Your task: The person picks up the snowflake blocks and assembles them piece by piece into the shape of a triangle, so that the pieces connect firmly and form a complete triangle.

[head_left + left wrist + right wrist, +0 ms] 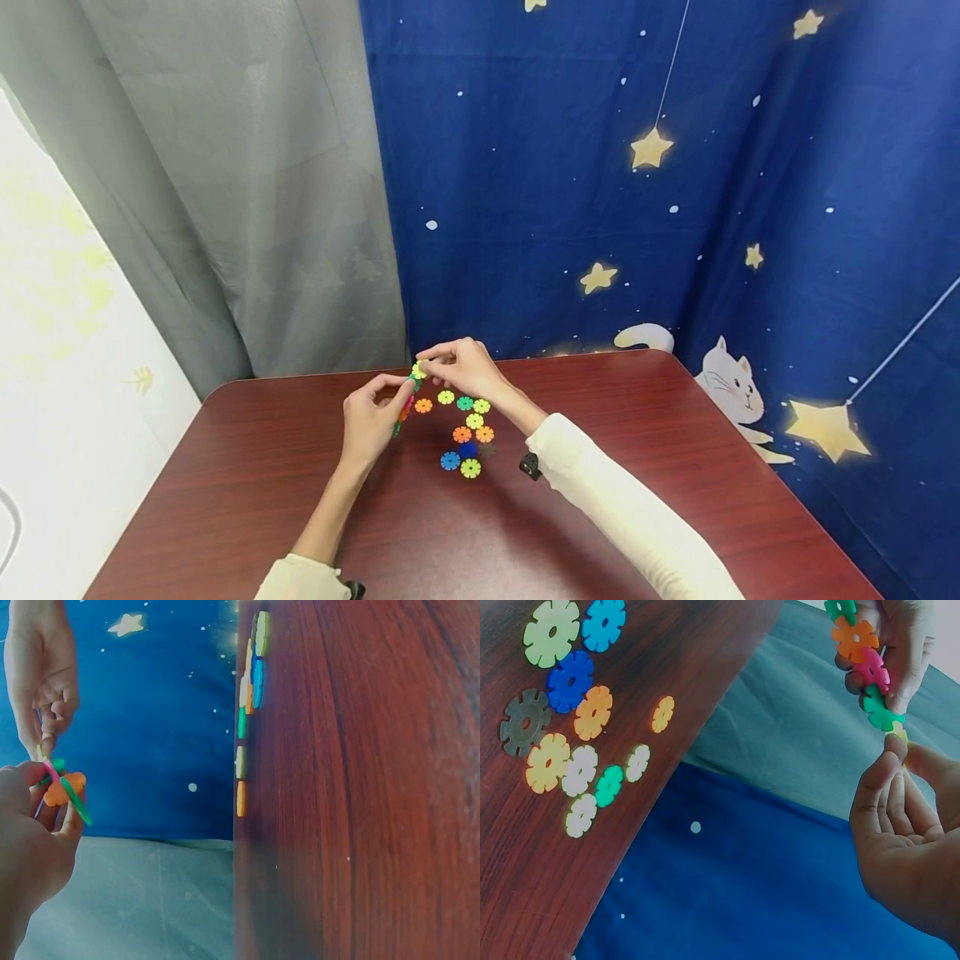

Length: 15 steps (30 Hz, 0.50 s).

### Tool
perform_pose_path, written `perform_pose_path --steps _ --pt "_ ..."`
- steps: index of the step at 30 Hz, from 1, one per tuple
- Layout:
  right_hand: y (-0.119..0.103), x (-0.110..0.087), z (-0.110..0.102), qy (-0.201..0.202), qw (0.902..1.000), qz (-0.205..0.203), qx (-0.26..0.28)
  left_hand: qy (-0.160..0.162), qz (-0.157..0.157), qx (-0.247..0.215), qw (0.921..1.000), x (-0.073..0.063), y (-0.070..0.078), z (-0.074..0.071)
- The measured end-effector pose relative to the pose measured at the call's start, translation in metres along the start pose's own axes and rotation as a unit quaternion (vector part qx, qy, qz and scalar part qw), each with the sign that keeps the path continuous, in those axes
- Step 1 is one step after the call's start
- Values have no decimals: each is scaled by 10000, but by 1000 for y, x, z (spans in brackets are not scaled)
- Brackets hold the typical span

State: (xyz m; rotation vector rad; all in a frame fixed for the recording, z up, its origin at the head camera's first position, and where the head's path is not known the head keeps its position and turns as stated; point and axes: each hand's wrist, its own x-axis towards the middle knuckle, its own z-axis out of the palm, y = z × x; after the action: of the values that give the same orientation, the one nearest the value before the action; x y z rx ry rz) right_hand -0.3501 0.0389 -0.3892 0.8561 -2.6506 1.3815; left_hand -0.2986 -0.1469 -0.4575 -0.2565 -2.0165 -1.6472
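The right wrist view's top edge cuts off 1 green disc [841,608].

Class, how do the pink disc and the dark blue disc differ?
Pose: the pink disc is held up in the left hand; the dark blue disc lies on the table. State: the pink disc joins a chain; the dark blue disc is outside it. Both have notched rims.

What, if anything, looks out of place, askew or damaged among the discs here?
Nothing stands out. The loose discs appear to lie flat on the table without visible breaks, and the linked chain in the left hand looks intact, its yellow end piece pinched by the right hand.
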Motion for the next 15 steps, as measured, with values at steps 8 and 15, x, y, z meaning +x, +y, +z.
perform_pose_path --steps 8,15 --pt "-2 -1 1 -62 9999 96 127 60 399 111 9991 0 0 1" --pt "0 2 7 41 9991 119 403 231 889 242 9955 1 -2 -1"
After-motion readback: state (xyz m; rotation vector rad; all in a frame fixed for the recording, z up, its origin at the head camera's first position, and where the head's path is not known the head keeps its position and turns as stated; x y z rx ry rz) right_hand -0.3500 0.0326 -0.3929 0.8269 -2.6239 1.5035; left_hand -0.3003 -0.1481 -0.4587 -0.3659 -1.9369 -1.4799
